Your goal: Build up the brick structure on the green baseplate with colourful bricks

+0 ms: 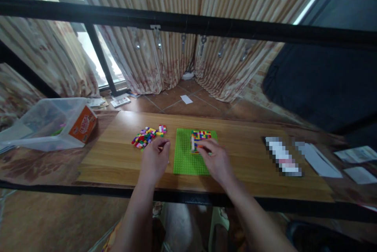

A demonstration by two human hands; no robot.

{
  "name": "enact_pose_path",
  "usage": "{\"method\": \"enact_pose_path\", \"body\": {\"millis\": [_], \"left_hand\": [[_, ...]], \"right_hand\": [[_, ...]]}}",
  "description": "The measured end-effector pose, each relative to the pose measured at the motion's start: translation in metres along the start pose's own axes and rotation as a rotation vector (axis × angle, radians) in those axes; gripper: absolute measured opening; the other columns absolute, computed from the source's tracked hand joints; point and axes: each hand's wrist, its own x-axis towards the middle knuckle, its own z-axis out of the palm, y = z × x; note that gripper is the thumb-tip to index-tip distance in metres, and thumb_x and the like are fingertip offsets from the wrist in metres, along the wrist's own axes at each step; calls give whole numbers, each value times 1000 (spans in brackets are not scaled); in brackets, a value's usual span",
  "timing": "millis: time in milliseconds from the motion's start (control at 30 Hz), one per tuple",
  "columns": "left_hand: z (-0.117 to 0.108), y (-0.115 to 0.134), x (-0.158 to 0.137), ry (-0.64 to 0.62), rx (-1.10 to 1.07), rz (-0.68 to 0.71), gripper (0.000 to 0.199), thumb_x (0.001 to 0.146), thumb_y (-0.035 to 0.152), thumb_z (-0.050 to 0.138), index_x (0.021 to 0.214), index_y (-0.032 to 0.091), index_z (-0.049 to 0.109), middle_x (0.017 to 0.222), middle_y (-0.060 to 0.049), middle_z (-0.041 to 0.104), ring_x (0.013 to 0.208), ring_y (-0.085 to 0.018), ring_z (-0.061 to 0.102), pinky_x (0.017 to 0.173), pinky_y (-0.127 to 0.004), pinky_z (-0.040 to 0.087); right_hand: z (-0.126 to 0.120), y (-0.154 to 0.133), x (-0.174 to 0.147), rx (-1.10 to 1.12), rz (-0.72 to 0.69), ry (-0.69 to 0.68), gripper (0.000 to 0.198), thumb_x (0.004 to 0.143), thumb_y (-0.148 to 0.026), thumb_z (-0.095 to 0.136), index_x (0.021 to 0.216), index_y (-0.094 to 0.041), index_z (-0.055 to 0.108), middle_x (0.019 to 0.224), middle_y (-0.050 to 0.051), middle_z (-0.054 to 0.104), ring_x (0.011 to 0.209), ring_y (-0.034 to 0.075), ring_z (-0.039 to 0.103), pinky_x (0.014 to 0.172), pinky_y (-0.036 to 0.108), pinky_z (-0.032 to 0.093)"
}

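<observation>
A green baseplate [184,157] lies on the wooden table top [118,154]. Coloured small bricks [200,136] are built up on its far right corner. My right hand [216,161] rests over the plate's right side and pinches a small orange-red brick [199,146] at the edge of the built patch. My left hand [154,159] sits on the table just left of the plate, fingers curled; whether it holds anything I cannot tell. A loose pile of coloured bricks [147,136] lies just beyond the left hand.
A clear plastic box [44,124] with an orange carton [84,124] stands at the left. Papers and a blurred item [284,156] lie on the right. A black bar [188,24] crosses overhead; curtains hang behind.
</observation>
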Motion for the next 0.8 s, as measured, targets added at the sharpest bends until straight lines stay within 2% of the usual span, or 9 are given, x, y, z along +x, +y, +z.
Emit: {"method": "enact_pose_path", "body": {"millis": [133, 267, 367, 567, 800], "left_hand": [[15, 5, -4, -69, 136, 48, 20, 83, 24, 55, 83, 18, 73, 77, -4, 74, 69, -18, 66, 65, -27, 45], [29, 5, -4, -116, 210, 57, 22, 87, 23, 53, 92, 17, 74, 84, -6, 76, 75, -18, 67, 69, -28, 46], [39, 6, -5, -137, 238, 73, 22, 87, 21, 53, 92, 17, 74, 85, -6, 76, 74, -18, 67, 68, -27, 45], [46, 12, -7, -165, 284, 79, 21, 89, 21, 53, 92, 18, 74, 85, -5, 76, 73, -18, 67, 68, -27, 44], [44, 14, -6, -172, 295, 71, 21, 89, 19, 54, 93, 18, 74, 87, -6, 76, 74, -18, 67, 70, -28, 45]], "right_hand": [[-36, 24, 2, -49, 144, 81, 20, 85, -34, 60, 87, -23, 76, 88, 6, 76, 80, 23, 70, 77, 36, 54], [-52, 35, 0, -114, 191, 90, 21, 84, -34, 59, 85, -23, 77, 87, 6, 77, 79, 24, 70, 77, 38, 53], [-50, 36, 0, -121, 167, 58, 21, 85, -32, 57, 84, -23, 76, 88, 6, 76, 81, 23, 70, 78, 37, 53], [-33, 41, 6, -134, 25, 21, 18, 88, -26, 59, 86, -25, 76, 95, 5, 71, 89, 21, 67, 83, 37, 53], [-24, 48, 9, -224, 8, -8, 18, 89, -22, 60, 86, -24, 78, 95, 7, 68, 89, 22, 66, 84, 39, 54]]}}
